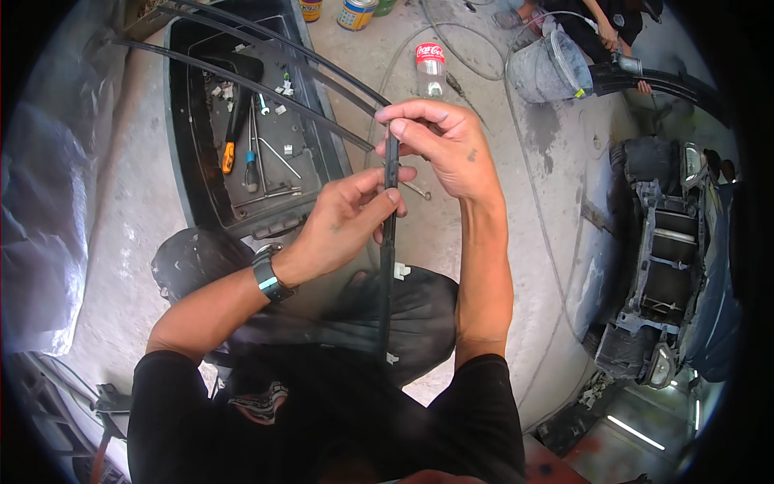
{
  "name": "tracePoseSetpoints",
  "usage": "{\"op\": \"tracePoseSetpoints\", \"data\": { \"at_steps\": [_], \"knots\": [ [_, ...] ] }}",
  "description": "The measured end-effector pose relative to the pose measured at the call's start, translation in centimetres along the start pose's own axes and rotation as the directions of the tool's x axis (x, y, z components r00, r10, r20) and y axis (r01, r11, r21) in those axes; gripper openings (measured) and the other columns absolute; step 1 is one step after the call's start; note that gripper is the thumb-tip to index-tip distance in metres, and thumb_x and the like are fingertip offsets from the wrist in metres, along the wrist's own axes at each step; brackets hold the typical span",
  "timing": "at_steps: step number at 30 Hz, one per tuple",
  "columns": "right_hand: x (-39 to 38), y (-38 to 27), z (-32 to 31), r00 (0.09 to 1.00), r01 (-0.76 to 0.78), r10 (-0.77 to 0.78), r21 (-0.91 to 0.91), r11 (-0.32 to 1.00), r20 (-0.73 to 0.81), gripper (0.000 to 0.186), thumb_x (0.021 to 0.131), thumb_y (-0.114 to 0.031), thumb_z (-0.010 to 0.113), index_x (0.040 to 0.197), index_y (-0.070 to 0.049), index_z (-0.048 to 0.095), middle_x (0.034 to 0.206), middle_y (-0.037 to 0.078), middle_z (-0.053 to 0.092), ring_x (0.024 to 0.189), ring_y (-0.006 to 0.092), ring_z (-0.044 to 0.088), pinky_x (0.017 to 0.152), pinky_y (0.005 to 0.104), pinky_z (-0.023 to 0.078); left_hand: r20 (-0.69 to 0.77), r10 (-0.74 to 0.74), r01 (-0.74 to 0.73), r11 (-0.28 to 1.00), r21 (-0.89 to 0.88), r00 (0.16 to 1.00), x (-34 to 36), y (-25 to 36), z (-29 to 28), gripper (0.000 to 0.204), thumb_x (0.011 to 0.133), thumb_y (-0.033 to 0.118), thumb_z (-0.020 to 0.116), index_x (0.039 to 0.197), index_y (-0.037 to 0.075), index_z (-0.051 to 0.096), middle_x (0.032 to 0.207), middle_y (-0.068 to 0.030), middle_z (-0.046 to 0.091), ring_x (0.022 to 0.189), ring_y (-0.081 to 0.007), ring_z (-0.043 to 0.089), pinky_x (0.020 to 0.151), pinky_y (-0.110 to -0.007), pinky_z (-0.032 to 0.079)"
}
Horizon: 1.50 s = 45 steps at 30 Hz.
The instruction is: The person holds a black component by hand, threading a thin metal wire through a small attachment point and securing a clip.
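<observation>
A long, narrow black trim strip (388,242) runs upright in front of me, its lower part reaching down to my lap. My left hand (334,226) pinches it near the middle, thumb on the front and fingers behind. Higher up, my right hand (455,153) grips the same strip near its upper part between thumb and fingers. A white clip (401,271) sits at the strip's right side, and another white clip (392,358) shows lower down. Further black strips (258,89) slant in from the upper left and end close to my right fingers; whether any joins the held strip I cannot tell.
Left of my hands lies a black tub (181,121) holding an orange-handled tool (229,157), a blue-handled screwdriver (251,173) and white clips. A plastic bottle (430,73), paint can (355,14) and bucket (552,68) stand beyond. A co-worker (609,32) works upper right; car front (665,266) at right.
</observation>
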State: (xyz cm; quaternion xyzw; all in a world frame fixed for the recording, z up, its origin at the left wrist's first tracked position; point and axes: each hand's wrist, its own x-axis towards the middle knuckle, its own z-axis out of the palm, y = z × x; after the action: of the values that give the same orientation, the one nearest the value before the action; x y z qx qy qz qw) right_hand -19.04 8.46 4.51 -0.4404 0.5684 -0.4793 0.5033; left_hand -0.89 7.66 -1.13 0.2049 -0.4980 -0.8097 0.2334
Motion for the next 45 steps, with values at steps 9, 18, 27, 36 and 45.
{"op": "tracePoseSetpoints", "data": {
  "at_steps": [9,18,27,36,45],
  "knots": [
    [0.4,0.8,0.4,1.000,0.023,-0.023,-0.069,0.997,0.004,0.019,0.095,-0.010,0.062,0.107,0.002,0.069,0.083,0.006,0.068,0.076,0.0133,0.068,0.060,0.0254,0.056,-0.117,-0.043,0.056,0.993,0.104,0.992,-0.4,-0.1,0.1,0.035,0.100,0.015,0.056,0.131,0.001,0.059,0.089,-0.0003,0.064,0.074,-0.0020,0.056,0.055,-0.018,0.047],
    [0.8,1.9,-0.7,0.999,-0.024,0.026,-0.062,0.998,0.027,0.021,0.094,-0.013,0.064,0.107,0.003,0.069,0.085,0.006,0.068,0.081,0.0170,0.071,0.071,0.0268,0.056,-0.005,-0.104,0.104,0.994,-0.040,0.995,0.1,-0.5,-1.3,0.034,0.101,0.013,0.048,0.130,-0.001,0.058,0.098,-0.0038,0.067,0.080,-0.0056,0.059,0.061,-0.023,0.052],
    [1.2,3.0,-1.3,0.999,-0.013,0.016,-0.044,0.999,0.051,0.023,0.094,-0.015,0.066,0.110,0.001,0.069,0.091,0.006,0.068,0.084,0.0180,0.070,0.069,0.0282,0.056,0.030,-0.100,0.102,0.992,-0.072,0.995,0.8,-0.9,-1.8,0.031,0.100,0.013,0.049,0.125,-0.001,0.062,0.101,-0.0037,0.067,0.084,-0.0061,0.060,0.065,-0.024,0.054],
    [0.8,3.8,-2.0,0.996,-0.050,0.044,0.089,0.995,0.073,0.022,0.094,-0.014,0.064,0.112,0.000,0.068,0.089,0.005,0.068,0.085,0.0166,0.070,0.071,0.0244,0.054,0.062,-0.147,0.151,0.987,-0.054,0.987,0.9,-1.0,-1.6,0.035,0.101,0.016,0.054,0.131,0.000,0.058,0.104,-0.0047,0.067,0.089,-0.0075,0.061,0.069,-0.025,0.057],
    [0.6,3.2,-1.8,0.999,-0.028,0.028,-0.006,1.000,0.039,0.022,0.095,-0.014,0.063,0.112,0.000,0.067,0.089,0.006,0.069,0.085,0.0165,0.070,0.071,0.0254,0.055,0.067,-0.116,0.119,0.992,-0.041,0.991,0.6,-0.7,-1.5,0.035,0.101,0.016,0.054,0.132,-0.001,0.058,0.104,-0.0048,0.067,0.088,-0.0066,0.061,0.069,-0.024,0.057]
  ]
}}
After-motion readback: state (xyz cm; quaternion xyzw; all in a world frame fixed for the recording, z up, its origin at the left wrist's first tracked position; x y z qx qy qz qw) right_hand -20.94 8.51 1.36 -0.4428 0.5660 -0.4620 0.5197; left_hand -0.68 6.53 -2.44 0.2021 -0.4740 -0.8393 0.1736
